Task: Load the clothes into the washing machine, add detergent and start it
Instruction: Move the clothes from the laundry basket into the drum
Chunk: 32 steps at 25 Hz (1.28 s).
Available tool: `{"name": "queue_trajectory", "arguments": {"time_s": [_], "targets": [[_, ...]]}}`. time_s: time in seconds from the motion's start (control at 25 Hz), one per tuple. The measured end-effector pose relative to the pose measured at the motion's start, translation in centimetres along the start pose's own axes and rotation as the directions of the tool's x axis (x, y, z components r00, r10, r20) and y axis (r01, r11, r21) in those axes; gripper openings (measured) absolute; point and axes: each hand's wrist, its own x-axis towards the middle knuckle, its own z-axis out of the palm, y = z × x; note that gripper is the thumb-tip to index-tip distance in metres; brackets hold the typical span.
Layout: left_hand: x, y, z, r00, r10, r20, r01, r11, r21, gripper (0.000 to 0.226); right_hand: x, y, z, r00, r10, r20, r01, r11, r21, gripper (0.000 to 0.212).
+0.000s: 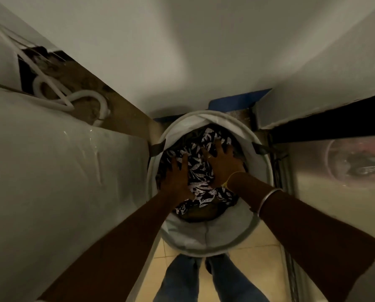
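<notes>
Both hands are down inside a round white pop-up laundry hamper [206,236] that stands on the tiled floor [243,271] just ahead of the person's feet, w/ a wall behind it. The clothes sit in that hamper; topmost is a dark garment w/ a white leaf print [200,171], crumpled and filling most of the opening, w/ something brownish showing under its near edge, prob another piece. Left hand [177,177] lies flat on the print, fingers spread and palm down, not closed round anything that shows. Right hand [222,160] likewise: fingers splayed wide over the fabric, pressing or gathering, no pinch yet; whether fingertips have dug under a fold can't be told. The load should handle as soft, limp and light, no stiffness, so it'll sag and trail if lifted by one corner; approx best hold is to scoop from both sides, bunching the cloth b/w the two hands w/ fingers under the pile, so loose ends don't drag over the rim. Hamper wall is thin fabric on a wire hoop and prob buckles if leaned on. At right is a white appliance front w/ a round glass door [361,162], likely the washing machine, its drum holding smth reddish, too blurred to name. At left a white hose [88,99] curls in a gap behind another white surface. No detergent in sight.
</notes>
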Motion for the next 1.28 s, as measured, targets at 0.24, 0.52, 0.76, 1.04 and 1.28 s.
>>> {"name": "queue_trajectory", "arguments": {"time_s": [0.24, 0.52, 0.76, 1.04, 1.28], "targets": [[1.2, 0.1, 0.9, 0.984, 0.078, -0.158, -0.096, 0.989, -0.11, 0.105, -0.5, -2.1, 2.0, 0.952, -0.027, -0.305, -0.048, 0.97, -0.237, 0.053], [-7.3, 0.6, -6.5, 0.937, 0.154, -0.314, -0.21, 0.965, -0.154, 0.075, -8.6, -5.2, -3.4, 0.928, -0.024, -0.373, -0.035, 0.988, -0.15, 0.032], [-15.3, 3.4, -14.6, 0.914, 0.162, -0.373, -0.242, 0.954, -0.178, 0.07, -17.7, -6.1, -11.5, 0.887, 0.036, -0.461, -0.081, 0.994, -0.079, 0.036], [-23.7, 5.6, -21.2, 0.814, 0.299, -0.498, -0.376, 0.925, -0.06, 0.062, -28.7, -7.1, -18.1, 0.804, 0.054, -0.593, -0.114, 0.991, -0.064, 0.045], [-33.4, 6.7, -25.2, 0.745, 0.331, -0.579, -0.392, 0.92, 0.022, 0.046, -38.1, -9.7, -20.6, 0.705, 0.04, -0.708, -0.137, 0.987, -0.08, 0.051]]}}
